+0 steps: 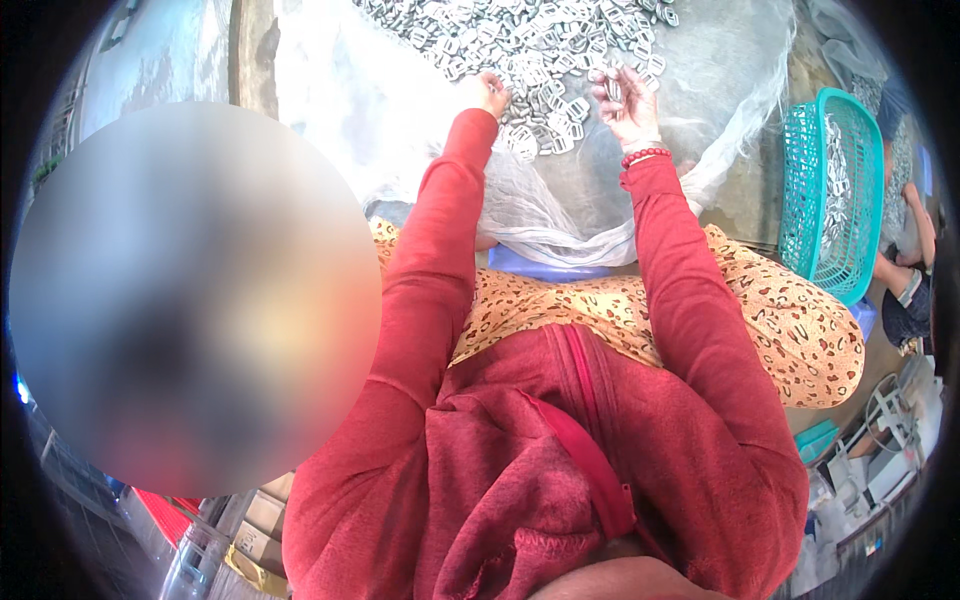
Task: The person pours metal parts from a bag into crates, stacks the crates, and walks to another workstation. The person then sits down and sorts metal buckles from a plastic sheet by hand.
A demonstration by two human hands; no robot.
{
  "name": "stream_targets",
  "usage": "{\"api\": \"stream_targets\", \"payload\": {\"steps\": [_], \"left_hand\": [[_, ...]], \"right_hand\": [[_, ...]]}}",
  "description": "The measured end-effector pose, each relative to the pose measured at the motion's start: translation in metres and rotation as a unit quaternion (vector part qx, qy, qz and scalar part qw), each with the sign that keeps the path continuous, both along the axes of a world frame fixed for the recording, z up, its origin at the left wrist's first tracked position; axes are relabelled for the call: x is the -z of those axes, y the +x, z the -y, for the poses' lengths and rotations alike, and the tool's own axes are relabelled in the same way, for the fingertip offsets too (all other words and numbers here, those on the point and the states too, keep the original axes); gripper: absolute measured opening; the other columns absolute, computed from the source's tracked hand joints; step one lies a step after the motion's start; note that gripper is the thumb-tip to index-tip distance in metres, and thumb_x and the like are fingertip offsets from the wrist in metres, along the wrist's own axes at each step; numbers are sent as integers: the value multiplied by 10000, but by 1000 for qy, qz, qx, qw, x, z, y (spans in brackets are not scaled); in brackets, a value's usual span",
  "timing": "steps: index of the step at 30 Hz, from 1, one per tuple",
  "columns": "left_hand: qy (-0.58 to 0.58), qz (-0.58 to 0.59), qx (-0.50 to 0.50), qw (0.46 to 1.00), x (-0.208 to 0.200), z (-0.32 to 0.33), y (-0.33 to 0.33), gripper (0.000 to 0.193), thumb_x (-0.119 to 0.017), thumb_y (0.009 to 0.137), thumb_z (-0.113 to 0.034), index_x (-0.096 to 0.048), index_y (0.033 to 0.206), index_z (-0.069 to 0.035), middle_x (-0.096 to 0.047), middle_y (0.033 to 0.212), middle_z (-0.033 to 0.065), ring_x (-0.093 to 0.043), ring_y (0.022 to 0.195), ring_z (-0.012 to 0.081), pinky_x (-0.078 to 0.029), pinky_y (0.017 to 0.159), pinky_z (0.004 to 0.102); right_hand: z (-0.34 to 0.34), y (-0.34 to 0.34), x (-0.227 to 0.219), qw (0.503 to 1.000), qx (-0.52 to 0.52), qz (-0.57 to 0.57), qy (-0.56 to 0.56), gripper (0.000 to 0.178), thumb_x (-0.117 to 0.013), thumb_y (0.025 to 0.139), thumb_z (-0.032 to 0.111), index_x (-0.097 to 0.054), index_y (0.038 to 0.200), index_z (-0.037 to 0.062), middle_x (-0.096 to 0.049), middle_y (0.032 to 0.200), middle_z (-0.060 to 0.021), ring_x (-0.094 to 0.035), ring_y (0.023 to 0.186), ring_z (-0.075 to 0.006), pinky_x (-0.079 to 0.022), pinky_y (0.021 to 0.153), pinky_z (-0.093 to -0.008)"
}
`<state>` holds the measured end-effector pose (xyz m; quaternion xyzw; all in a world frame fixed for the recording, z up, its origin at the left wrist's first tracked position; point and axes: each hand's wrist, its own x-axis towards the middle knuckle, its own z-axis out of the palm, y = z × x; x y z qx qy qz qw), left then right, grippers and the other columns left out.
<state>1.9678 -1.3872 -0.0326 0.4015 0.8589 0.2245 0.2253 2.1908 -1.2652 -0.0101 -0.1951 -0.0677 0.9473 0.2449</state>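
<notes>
A large heap of small grey buckles [545, 55] lies on a translucent plastic sheet [715, 90] in front of me. My right hand [632, 115], with a red bead bracelet [645, 155] at its wrist, is at the heap's right edge. Its fingers are closed round a few grey buckles [613, 88]. At the heap's near left edge is my left hand [490, 95], its fingers curled in against the pieces. What those fingers hold, if anything, is too small to make out.
To the right stands a teal plastic basket [870, 200] with similar grey pieces inside. Beyond it, another person's arm [918, 220] and leg show at the rim. The sheet's bunched edge [570, 245] runs just before my lap. A large blurred disc hides the left side.
</notes>
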Motion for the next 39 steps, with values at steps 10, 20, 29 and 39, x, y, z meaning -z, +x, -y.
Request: {"api": "stream_targets", "payload": {"steps": [10,20,29,39], "left_hand": [[221,-13,252,942,-126,-84,81,460,-712,596,-321,-556,966,-98,-555,910,118,-411,1068,274,-359,876,378],[-110,-125,250,954,-16,-36,57,639,-772,500,-261,-513,1084,-291,-296,1264,127,-257,1143,406,-282,930,467],[0,66,74,995,-36,-59,-10,460,-729,611,-236,-566,1038,-179,-599,880,83,-582,841,205,-462,717,338],[183,600,-183,757,-48,-11,-26,381,-629,710,-62,-486,1056,7,-541,856,88,-530,769,156,-505,738,373]], "right_hand": [[23,-24,-53,984,140,92,-54,435,-552,758,317,-462,1093,55,-504,1032,-99,-434,1023,-276,-391,802,-504],[-79,160,-200,845,511,-149,60,651,-465,779,339,-190,1263,3,-312,1222,-201,-399,1036,-345,-441,795,-476],[-85,38,-71,839,242,298,386,324,-509,815,273,-515,994,3,-581,862,-137,-561,764,-270,-417,803,-397],[50,-60,7,368,-186,571,710,738,-617,633,107,-253,1274,136,-256,1250,-189,-373,1008,-391,-409,802,-423]]}}
